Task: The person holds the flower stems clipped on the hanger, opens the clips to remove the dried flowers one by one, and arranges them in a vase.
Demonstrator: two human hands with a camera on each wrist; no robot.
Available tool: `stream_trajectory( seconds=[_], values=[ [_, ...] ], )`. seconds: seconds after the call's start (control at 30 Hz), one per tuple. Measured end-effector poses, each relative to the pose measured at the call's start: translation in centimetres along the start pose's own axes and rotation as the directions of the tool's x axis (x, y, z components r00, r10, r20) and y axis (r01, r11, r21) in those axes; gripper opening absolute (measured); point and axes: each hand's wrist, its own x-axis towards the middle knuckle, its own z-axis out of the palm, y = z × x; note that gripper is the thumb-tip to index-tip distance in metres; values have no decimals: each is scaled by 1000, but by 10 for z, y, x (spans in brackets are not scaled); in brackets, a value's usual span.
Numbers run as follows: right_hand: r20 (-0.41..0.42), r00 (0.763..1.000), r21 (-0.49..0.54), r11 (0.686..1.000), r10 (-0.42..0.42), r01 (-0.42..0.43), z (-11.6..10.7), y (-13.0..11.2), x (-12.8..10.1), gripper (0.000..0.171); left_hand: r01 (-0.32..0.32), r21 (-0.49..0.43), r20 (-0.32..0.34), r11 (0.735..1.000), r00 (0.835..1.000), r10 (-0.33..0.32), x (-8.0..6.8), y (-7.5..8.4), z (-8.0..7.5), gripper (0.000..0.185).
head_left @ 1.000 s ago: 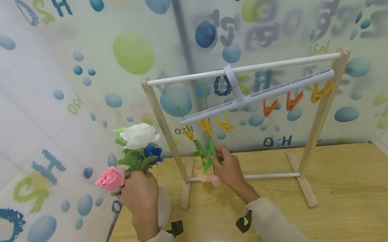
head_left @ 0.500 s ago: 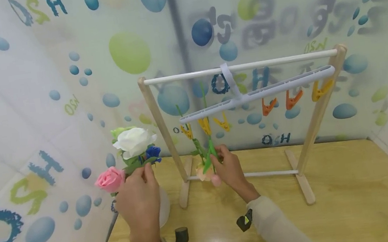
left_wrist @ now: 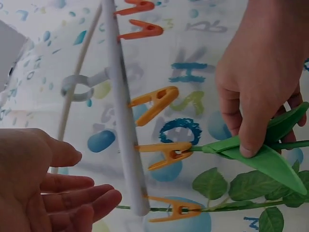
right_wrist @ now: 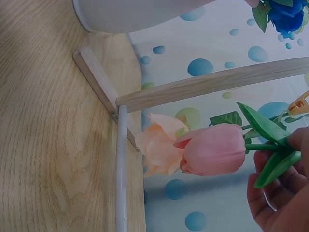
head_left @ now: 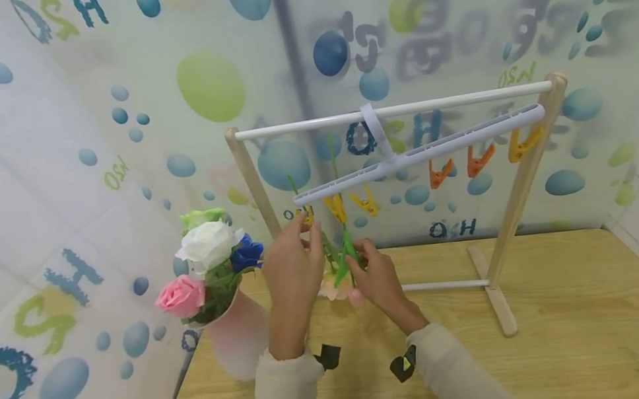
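Bubble-printed sheeting closes the space on every side I can see, and below it lies a pale wooden table. On the table stands a wooden drying rack with a white top rail; a white clip hanger hooks over that rail and tilts up toward the right, carrying yellow and orange pegs.

From the second yellow peg hangs a pink tulip, bloom down, its stem running straight up into the peg's mouth, so the long axis is vertical. My right hand sits on that stem partway up: in the left wrist view the thumb and fingers pinch the green leaves against the stem, just below the peg. The bloom hangs below my fingers, near the rack's lower crossbar, beside a paler peach flower that hangs from the end peg.

My left hand is raised beside the hanger's low left end, fingers straight and relaxed, holding nothing; the pegs lie just past its fingertips, apart from them. The right hand is the nearer one to the tulip, the left the nearer to the pegs.

At the left of the table stands a pinkish-white vase with pink, white and blue roses, well clear of both hands.
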Motion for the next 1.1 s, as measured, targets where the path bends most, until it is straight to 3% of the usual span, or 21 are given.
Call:
stream_trajectory(
  seconds=[0.13,0.2,0.37,0.47,0.8,0.93,1.1],
  values=[
    [8,1000,6,1000,-19,19,0,0,0,28,-4,11,48,1000,999,4,16,0,23,35],
    [16,1000,2,1000,-25,25,-1,-1,-1,27,27,27,95,999,995,-29,23,1,31,38],
    [31,999,-28,999,-40,40,-2,-1,-3,23,157,80,211,984,962,-171,29,5,40,45],
    [36,998,-29,998,-57,58,-4,-2,-3,21,191,61,242,980,949,-200,31,7,43,46],
    [49,995,-30,996,-85,87,-9,-5,-5,20,267,-58,193,962,948,-252,37,2,57,47],
    [54,996,-30,996,-77,79,-9,-6,-6,20,218,-68,137,974,969,-207,38,-2,61,37],
    [26,998,-38,998,-51,52,-10,-5,-8,21,131,-94,41,987,991,-128,37,-2,65,49]
  ],
)
